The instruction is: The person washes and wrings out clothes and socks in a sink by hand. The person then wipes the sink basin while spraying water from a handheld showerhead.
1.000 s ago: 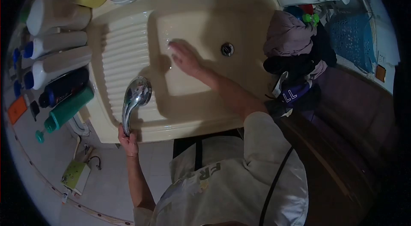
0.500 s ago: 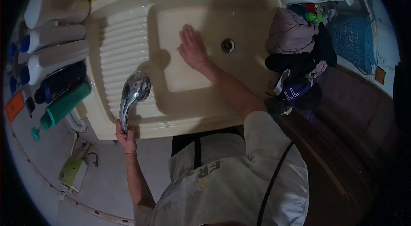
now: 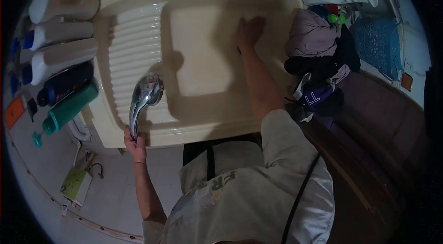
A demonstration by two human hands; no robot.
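within left hand [image 3: 135, 148], showerhead [image 3: 147, 90]; right hand [image 3: 250, 33] apart

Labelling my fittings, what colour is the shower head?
The shower head is shiny silver, seen best in the head view.

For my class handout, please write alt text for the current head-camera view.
A person's left hand holds a chrome shower head over the ridged washboard of a cream sink, while the right hand is over the basin. Bottles line the left, heaped cloth the right.
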